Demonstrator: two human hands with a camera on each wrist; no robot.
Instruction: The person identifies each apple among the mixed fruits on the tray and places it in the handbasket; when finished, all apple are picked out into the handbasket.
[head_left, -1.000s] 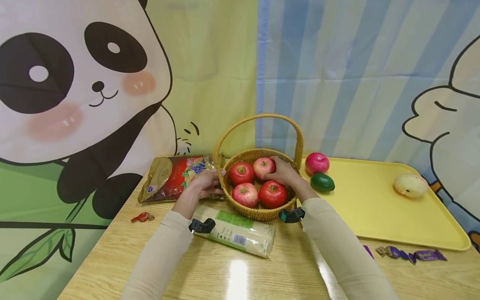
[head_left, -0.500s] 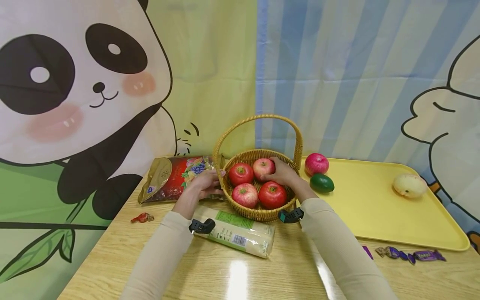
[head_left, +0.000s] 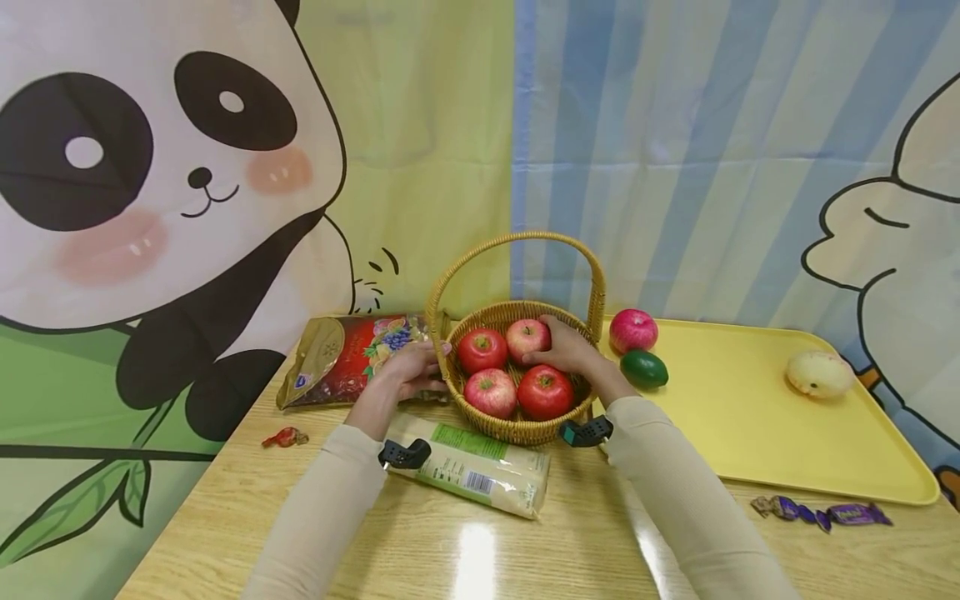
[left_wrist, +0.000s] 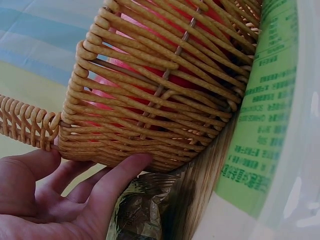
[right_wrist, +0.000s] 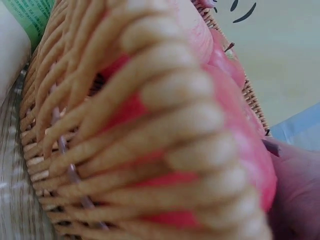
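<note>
A wicker basket (head_left: 517,429) with a tall arched handle holds several red and pink apples. My left hand (head_left: 411,367) is at its left side. In the left wrist view its spread fingers (left_wrist: 120,180) lie along the outer wall, near the foot of the handle. Reaching over the right rim, my right hand (head_left: 566,346) grips the pinkish apple (head_left: 527,337) at the back, with the thumb on its near side. A redder apple (head_left: 545,392) sits just below that hand. In the right wrist view the woven rim covers much, and only part of the right hand (right_wrist: 300,187) shows.
A red and gold bag (head_left: 337,362) lies behind my left hand, a green-and-cream packet (head_left: 472,462) before the basket. On the yellow tray (head_left: 735,417) are a pink fruit (head_left: 633,331), a green fruit (head_left: 643,368) and a pale fruit (head_left: 820,374). Wrapped candies (head_left: 855,513) lie in front.
Both hands and the apples stay in nearly the same places. The head view shifts slightly, and the purple wrapper beside the right sleeve is now hidden.
</note>
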